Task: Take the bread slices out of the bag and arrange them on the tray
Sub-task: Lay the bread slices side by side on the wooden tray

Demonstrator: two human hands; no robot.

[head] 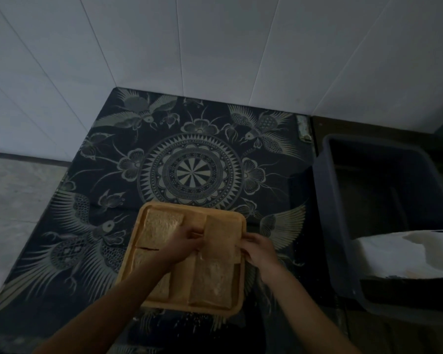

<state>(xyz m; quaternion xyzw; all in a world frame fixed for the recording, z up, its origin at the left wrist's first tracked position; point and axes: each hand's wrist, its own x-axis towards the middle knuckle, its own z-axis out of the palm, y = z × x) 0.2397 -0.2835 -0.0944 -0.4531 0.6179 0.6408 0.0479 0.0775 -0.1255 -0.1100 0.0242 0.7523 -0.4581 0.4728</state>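
A square wooden tray (183, 301) lies on a dark patterned cloth. One bread slice (161, 229) rests at the tray's far left, a second (142, 259) lies near left, partly under my forearm, and a third (212, 282) lies near right. Both hands hold a fourth slice (221, 237) over the far right of the tray: my left hand (186, 242) grips its left edge, my right hand (260, 249) its right edge. No bread bag can be made out for sure.
The cloth (189, 162) covers a low surface set into a corner of white tiled walls. A dark plastic tub (343, 251) stands at the right, with something white (404, 254) lying in it. Bare grey floor (16, 200) lies to the left.
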